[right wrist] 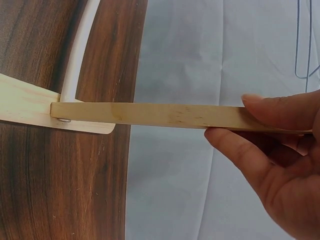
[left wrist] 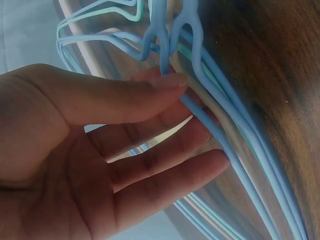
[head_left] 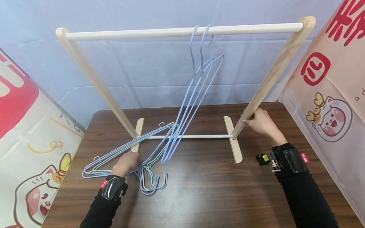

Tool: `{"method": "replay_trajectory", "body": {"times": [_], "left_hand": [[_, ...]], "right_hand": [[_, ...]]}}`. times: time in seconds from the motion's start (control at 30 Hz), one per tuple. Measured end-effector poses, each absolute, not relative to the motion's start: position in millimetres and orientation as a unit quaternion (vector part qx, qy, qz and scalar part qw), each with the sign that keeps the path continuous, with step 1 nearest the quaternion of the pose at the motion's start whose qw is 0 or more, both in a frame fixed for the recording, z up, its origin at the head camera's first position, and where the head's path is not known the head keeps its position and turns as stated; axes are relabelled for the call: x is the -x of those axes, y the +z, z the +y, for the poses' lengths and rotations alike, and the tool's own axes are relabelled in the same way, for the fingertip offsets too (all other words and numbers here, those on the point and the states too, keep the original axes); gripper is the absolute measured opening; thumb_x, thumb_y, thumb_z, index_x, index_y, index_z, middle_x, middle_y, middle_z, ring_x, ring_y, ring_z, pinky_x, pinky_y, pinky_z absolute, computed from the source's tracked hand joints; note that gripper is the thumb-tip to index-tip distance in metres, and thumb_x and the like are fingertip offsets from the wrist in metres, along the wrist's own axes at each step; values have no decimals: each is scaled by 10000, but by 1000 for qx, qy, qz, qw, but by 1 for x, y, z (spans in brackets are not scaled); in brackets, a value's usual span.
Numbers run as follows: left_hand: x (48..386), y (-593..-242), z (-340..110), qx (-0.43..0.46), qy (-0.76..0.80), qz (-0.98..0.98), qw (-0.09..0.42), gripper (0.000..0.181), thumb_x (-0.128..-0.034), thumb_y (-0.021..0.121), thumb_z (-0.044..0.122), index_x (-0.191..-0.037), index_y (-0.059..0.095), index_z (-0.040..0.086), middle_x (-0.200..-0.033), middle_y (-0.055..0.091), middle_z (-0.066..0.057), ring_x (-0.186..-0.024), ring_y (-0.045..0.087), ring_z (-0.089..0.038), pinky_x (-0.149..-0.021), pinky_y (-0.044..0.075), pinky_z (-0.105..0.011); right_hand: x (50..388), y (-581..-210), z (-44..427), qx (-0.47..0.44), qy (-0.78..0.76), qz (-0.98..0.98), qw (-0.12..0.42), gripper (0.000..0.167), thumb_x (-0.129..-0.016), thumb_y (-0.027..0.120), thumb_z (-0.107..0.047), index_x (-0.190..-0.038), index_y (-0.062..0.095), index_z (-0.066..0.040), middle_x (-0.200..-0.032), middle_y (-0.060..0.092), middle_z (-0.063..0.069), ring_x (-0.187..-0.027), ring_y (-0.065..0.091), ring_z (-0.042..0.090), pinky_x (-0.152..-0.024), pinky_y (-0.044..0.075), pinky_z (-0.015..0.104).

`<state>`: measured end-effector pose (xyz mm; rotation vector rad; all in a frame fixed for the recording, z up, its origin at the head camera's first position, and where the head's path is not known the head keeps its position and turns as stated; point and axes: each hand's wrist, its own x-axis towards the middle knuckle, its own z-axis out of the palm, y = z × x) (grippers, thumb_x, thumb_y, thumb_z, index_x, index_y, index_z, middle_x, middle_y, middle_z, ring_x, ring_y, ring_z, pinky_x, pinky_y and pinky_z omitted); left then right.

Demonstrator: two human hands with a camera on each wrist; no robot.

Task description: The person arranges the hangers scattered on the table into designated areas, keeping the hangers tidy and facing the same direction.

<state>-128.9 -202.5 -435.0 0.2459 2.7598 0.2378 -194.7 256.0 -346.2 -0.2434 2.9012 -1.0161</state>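
My left hand (head_left: 127,163) is at a pile of blue and pale green wire hangers (head_left: 148,193) lying at the left of the table, hooks toward the front. In the left wrist view, its thumb and fingers pinch a blue hanger (left wrist: 215,131) below the neck; other hangers lie close beside it. My right hand (head_left: 262,122) holds the right upright (head_left: 268,82) of a wooden rack low down, and the right wrist view shows thumb and fingers on opposite sides of that upright (right wrist: 170,115). Two blue hangers (head_left: 201,47) hang from the rack's top bar (head_left: 142,33), right of its middle.
The rack's left upright (head_left: 97,82) stands behind the pile. A thin lower bar (head_left: 205,136) joins the rack's feet, the right foot (head_left: 235,145) lying near my right hand. Printed cloths (head_left: 328,95) flank the dark wooden table (head_left: 205,190), with a pale blue cloth (head_left: 159,69) behind.
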Motion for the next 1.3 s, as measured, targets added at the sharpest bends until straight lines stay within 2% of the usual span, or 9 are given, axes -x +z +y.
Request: {"method": "replay_trajectory", "body": {"times": [0.47, 0.77, 1.03, 1.3], "left_hand": [[129, -438, -204, -98, 68, 982, 145, 223, -766, 520, -16, -575, 469, 85, -625, 515, -78, -548, 485, -209, -517, 433, -381], [127, -432, -201, -107, 65, 984, 130, 238, -754, 538, -10, -557, 462, 101, -616, 518, -68, -539, 482, -200, -501, 427, -358], [125, -424, -200, -117, 54, 985, 117, 204, -705, 556, -36, -565, 485, 95, -626, 547, -85, -572, 527, -223, -533, 448, -371], [123, -415, -198, -135, 41, 986, 87, 184, -674, 577, -48, -571, 490, 78, -606, 547, -97, -594, 554, -266, -575, 467, -401]], "right_hand": [[195, -346, 256, 77, -329, 941, 32, 341, -844, 600, -43, -1136, 495, 100, -1003, 539, 296, -845, 569, 377, -593, 412, 368], [195, -345, 255, 75, -327, 941, 35, 354, -845, 605, -56, -1141, 489, 99, -1015, 536, 295, -852, 567, 376, -590, 408, 358], [195, -345, 255, 72, -321, 944, 32, 353, -838, 607, -58, -1122, 480, 108, -1000, 534, 302, -853, 568, 391, -612, 431, 385], [195, -346, 256, 80, -316, 945, 22, 344, -834, 604, -50, -1105, 476, 120, -937, 540, 286, -784, 566, 364, -572, 415, 361]]}}
